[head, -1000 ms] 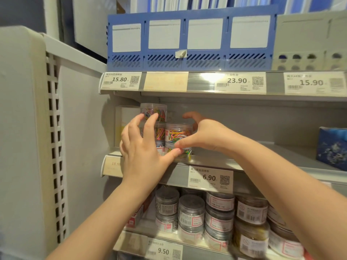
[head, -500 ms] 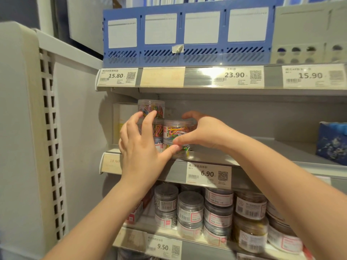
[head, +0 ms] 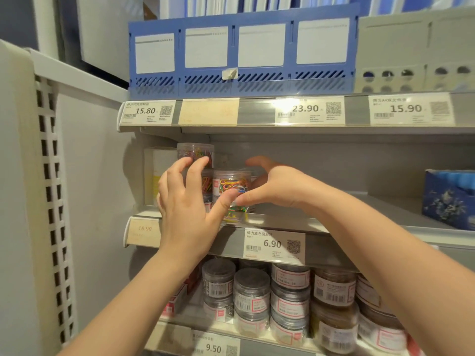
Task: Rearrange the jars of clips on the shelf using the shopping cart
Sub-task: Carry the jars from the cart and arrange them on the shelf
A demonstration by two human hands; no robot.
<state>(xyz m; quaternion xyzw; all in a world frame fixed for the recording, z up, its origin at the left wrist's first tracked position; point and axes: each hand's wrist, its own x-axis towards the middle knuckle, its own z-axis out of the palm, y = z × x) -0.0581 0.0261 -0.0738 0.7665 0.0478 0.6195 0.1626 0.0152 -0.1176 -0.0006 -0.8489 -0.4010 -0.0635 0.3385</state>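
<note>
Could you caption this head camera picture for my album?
Both hands, left and right, open around stacked jars of coloured clips on a shop shelf.

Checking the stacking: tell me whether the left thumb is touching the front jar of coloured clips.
Touching. In the head view the left hand has its thumb tip pressed against the front jar, overlapping its lower wall with no gap showing.

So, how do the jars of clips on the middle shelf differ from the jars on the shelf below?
The middle-shelf jars hold multicoloured clips; the lower-shelf jars hold grey or brownish contents. The middle-shelf jars are few, by the left wall, between both hands; the lower-shelf jars are many, across the shelf, untouched. Both are clear, round, lidded and stacked.
</note>
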